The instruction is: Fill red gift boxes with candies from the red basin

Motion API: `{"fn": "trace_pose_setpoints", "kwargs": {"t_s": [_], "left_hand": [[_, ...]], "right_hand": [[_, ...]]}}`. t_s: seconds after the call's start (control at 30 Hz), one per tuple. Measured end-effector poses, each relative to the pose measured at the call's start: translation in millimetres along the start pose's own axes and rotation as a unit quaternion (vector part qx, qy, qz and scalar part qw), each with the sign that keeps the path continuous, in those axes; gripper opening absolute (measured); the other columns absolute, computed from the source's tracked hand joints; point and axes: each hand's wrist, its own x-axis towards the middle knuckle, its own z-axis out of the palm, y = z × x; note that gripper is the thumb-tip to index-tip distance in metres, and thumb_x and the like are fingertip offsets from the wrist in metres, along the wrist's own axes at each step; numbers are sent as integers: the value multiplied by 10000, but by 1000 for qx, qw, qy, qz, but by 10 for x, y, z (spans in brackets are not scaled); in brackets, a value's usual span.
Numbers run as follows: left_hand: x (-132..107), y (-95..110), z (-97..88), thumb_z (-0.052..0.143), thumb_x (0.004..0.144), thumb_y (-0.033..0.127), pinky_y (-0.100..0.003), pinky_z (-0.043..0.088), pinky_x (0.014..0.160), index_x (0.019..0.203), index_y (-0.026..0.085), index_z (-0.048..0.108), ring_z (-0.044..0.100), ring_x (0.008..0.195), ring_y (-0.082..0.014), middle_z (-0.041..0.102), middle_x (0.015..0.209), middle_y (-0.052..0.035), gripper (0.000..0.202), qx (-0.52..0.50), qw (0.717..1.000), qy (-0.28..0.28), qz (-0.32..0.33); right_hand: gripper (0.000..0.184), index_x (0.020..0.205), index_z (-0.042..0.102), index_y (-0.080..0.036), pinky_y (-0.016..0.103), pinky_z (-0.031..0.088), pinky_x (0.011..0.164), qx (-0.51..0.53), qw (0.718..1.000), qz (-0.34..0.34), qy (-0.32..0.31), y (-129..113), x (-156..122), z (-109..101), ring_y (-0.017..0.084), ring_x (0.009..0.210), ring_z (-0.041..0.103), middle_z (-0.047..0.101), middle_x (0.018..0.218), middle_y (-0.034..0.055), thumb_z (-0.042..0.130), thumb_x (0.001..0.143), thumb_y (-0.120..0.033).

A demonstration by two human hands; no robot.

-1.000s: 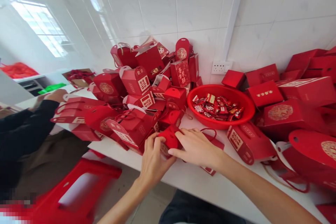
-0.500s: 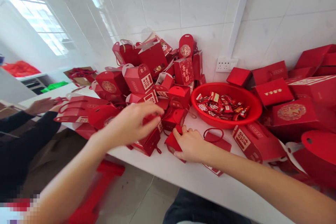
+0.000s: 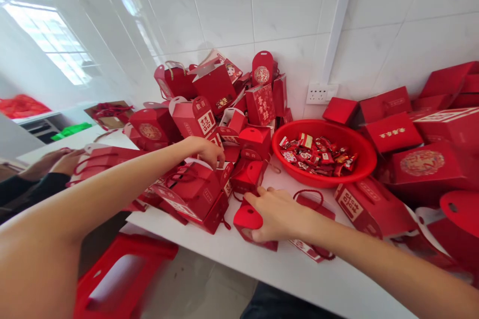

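My right hand (image 3: 279, 214) is closed over a small red gift box (image 3: 249, 220) near the front edge of the table, its fingers over the top and thumb on the near side. My left hand (image 3: 211, 152) reaches over the pile, fingers curled downward among the boxes. What its fingertips hold is hidden. Just in front of it lies a red box with a cord handle (image 3: 194, 187). A small red box with a rounded lid (image 3: 247, 174) stands between the hands. Under my right wrist is another corded box (image 3: 314, 204).
A red basin (image 3: 368, 159) of wrapped sweets stands behind my right hand. Stacked red boxes (image 3: 419, 162) crowd the right side, and more lean on the tiled wall. At left are a co-worker's hands (image 3: 56, 162). A red stool (image 3: 123, 269) stands below the table edge.
My left hand has moved forward and down into the pile, its fingers curling from a spread pose. My right hand stays on the small box, which sits slightly nearer with its rounded lid showing.
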Motion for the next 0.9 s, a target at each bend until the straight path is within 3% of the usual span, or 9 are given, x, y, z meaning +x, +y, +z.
{"fn": "trace_pose_setpoints", "kwargs": {"t_s": [0.1,0.23,0.33,0.4,0.47,0.63,0.9], "left_hand": [[22,-34,25,710,627,251,-278,529,773,1018,198,796,692,857,-248,783,935,-65,403,-18,999,-29,-6],[-12,-82,32,697,658,277,-285,531,814,1083,193,783,692,904,-251,793,992,-59,441,-54,997,-55,-6],[-75,-107,10,677,670,273,-282,526,857,1133,186,769,688,987,-264,793,1059,-62,480,-77,995,-59,-1],[-128,-108,-16,664,694,284,-282,504,940,1179,199,756,668,1095,-269,765,1184,-58,501,-75,996,-48,7],[-179,-98,-40,651,735,318,-296,457,1036,1222,215,741,619,1221,-277,698,1326,-50,505,-71,997,-41,14],[-237,-104,-11,605,817,402,-328,387,1130,1281,242,711,544,1346,-276,623,1420,-28,502,-71,996,-53,27],[-313,-139,2,498,879,486,-316,425,1089,1153,206,768,606,1250,-271,697,1325,-48,476,-101,992,-70,38]], "right_hand": [[515,1128,671,-223,331,469,672,54,998,-22,-7,86,-68,-360,302,865,692,722,969,94,730,704,-508],[453,1110,655,-247,319,457,711,111,989,-8,95,203,-85,-935,243,847,666,714,1004,43,741,713,-448],[487,1138,597,-222,341,469,746,138,967,26,211,290,118,-1197,238,856,649,696,1005,37,755,703,-375],[514,1137,559,-198,371,475,798,159,945,20,284,347,364,-1239,248,911,638,680,1049,60,767,701,-373],[530,1112,533,-190,384,480,833,203,928,-1,312,393,647,-1199,246,953,630,665,1104,79,784,688,-384],[514,1040,501,-198,392,497,828,269,919,8,288,400,1192,-1020,249,946,633,660,1071,78,769,691,-462],[432,968,504,-211,374,492,784,208,941,-24,264,369,1419,-984,249,910,618,649,1017,66,754,690,-426]]}}
